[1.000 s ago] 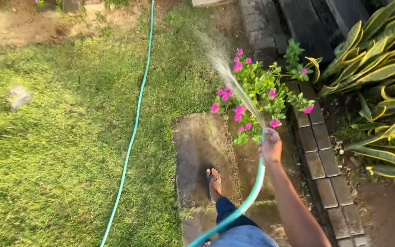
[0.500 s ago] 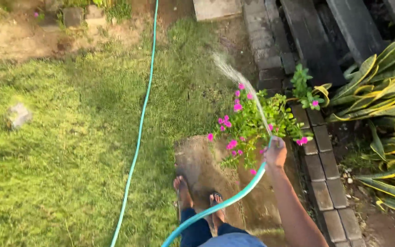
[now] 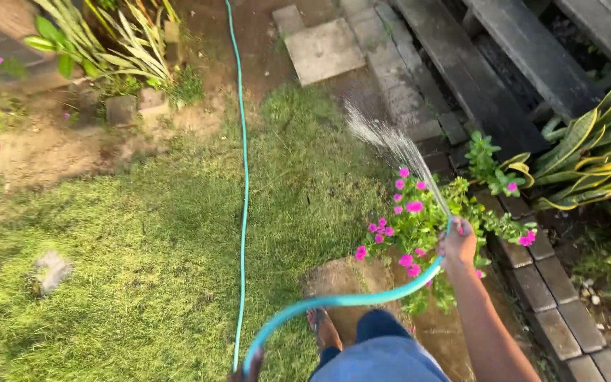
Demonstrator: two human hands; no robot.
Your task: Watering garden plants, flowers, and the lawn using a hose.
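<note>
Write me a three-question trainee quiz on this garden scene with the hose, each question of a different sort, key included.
1. True or false: the right hand grips the end of the teal rubber garden hose.
2. The water spray passes over which plant? A) pink-flowered green bush B) yellow-edged striped-leaf plant
3. Fill in: the long hose run lies on the ____.

Key: 1 true; 2 A; 3 green grass lawn.

No packages, labels, signs or screens are visible.
</note>
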